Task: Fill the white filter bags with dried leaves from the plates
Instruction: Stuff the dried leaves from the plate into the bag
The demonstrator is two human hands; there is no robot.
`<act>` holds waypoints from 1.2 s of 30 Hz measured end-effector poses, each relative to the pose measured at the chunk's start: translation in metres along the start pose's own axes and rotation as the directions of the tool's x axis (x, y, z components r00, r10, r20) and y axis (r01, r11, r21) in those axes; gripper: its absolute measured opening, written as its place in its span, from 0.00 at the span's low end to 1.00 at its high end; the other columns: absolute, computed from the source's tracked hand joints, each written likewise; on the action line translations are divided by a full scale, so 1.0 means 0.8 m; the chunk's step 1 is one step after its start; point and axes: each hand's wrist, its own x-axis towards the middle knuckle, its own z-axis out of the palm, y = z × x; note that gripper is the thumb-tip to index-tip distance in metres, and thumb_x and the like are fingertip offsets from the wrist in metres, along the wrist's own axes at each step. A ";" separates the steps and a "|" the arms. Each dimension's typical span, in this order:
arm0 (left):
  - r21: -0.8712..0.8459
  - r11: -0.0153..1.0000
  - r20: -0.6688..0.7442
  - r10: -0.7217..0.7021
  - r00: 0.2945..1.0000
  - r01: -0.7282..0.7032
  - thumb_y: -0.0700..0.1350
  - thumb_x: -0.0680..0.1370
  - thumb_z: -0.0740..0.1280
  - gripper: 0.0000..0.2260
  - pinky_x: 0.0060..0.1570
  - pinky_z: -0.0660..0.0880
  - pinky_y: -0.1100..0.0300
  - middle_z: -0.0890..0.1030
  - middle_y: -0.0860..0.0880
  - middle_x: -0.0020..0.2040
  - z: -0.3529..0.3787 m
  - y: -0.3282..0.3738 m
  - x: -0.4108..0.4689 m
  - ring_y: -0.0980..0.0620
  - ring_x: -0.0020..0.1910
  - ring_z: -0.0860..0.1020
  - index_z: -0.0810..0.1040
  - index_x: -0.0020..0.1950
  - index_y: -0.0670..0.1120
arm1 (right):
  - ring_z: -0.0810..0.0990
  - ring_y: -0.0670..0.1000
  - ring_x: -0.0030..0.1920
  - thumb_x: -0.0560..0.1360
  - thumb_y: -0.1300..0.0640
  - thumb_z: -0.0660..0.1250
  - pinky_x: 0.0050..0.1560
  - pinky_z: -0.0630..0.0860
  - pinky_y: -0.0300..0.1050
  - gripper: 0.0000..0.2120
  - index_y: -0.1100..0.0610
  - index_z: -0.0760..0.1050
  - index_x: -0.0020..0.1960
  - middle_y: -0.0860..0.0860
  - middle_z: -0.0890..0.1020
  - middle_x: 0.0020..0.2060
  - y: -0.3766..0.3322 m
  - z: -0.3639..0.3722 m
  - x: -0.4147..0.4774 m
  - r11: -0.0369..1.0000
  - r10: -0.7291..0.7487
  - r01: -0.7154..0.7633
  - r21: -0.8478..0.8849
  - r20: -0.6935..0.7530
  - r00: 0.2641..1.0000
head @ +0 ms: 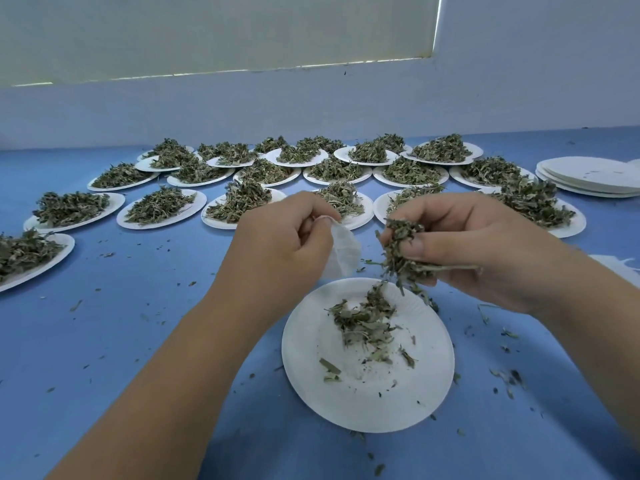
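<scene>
My left hand (287, 237) pinches the top of a white filter bag (343, 252), which hangs just above the blue table. Right of the bag, my right hand (464, 244) grips a bunch of dried leaves (401, 251) between thumb and fingers; a few stems stick out below. Both hands hover over the far edge of a white paper plate (367, 403) that holds a small scatter of leaves (363, 323). The bag's mouth is hidden by my left fingers.
Several white plates heaped with dried leaves (159, 207) fill the back of the blue table (138, 341). A stack of bare white plates (588, 176) sits at the far right. A white sheet or bag (620, 268) lies at the right edge. Leaf crumbs dot the tabletop.
</scene>
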 end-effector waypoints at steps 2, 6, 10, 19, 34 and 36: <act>-0.028 1.000 0.022 -0.008 1.000 0.008 0.38 0.78 0.65 0.08 0.26 0.62 0.73 0.72 0.43 0.28 0.000 0.002 0.000 0.58 0.25 0.66 0.82 0.44 0.48 | 0.77 0.47 0.34 0.67 0.61 0.70 0.33 0.74 0.38 0.07 0.53 0.84 0.42 0.50 0.82 0.36 0.005 0.002 0.003 0.999 -0.005 0.005 -0.037 -0.013 1.000; -0.098 0.993 0.052 -0.056 0.997 0.061 0.37 0.77 0.66 0.09 0.25 0.60 0.74 0.67 0.49 0.24 0.001 0.005 0.001 0.58 0.23 0.64 0.83 0.43 0.49 | 0.79 0.48 0.37 0.68 0.61 0.70 0.36 0.75 0.38 0.08 0.51 0.84 0.44 0.52 0.83 0.39 0.017 0.008 0.011 0.992 -0.014 0.005 -0.126 -0.068 0.998; -0.123 0.988 0.068 -0.087 0.994 0.095 0.38 0.77 0.67 0.09 0.24 0.60 0.74 0.66 0.52 0.23 0.001 0.007 0.001 0.58 0.22 0.63 0.83 0.43 0.51 | 0.80 0.48 0.39 0.67 0.57 0.74 0.38 0.76 0.37 0.07 0.52 0.84 0.45 0.54 0.83 0.40 0.022 0.011 0.014 0.983 -0.035 0.010 -0.182 -0.134 0.990; -0.203 0.962 0.116 -0.159 0.980 0.180 0.38 0.77 0.67 0.11 0.24 0.63 0.71 0.70 0.50 0.24 0.004 0.015 0.000 0.57 0.23 0.65 0.83 0.40 0.52 | 0.81 0.50 0.35 0.69 0.59 0.74 0.40 0.80 0.46 0.07 0.50 0.84 0.46 0.51 0.84 0.35 0.017 0.025 0.011 0.893 -0.143 0.018 -0.450 -0.245 0.959; -0.245 0.926 0.143 -0.258 0.955 0.287 0.39 0.76 0.67 0.11 0.26 0.69 0.67 0.76 0.52 0.25 0.009 0.020 -0.002 0.57 0.26 0.74 0.84 0.40 0.54 | 0.78 0.43 0.32 0.67 0.58 0.75 0.32 0.75 0.33 0.06 0.48 0.81 0.40 0.42 0.81 0.32 0.030 0.042 0.015 0.717 -0.242 -0.131 -0.685 -0.420 0.875; -0.247 0.924 0.154 -0.261 0.953 0.293 0.39 0.76 0.67 0.11 0.28 0.73 0.63 0.79 0.49 0.28 0.009 0.022 -0.003 0.59 0.27 0.76 0.84 0.40 0.54 | 0.76 0.41 0.33 0.67 0.58 0.75 0.33 0.72 0.31 0.05 0.49 0.81 0.39 0.44 0.80 0.31 0.030 0.044 0.015 0.680 -0.253 -0.146 -0.719 -0.417 0.873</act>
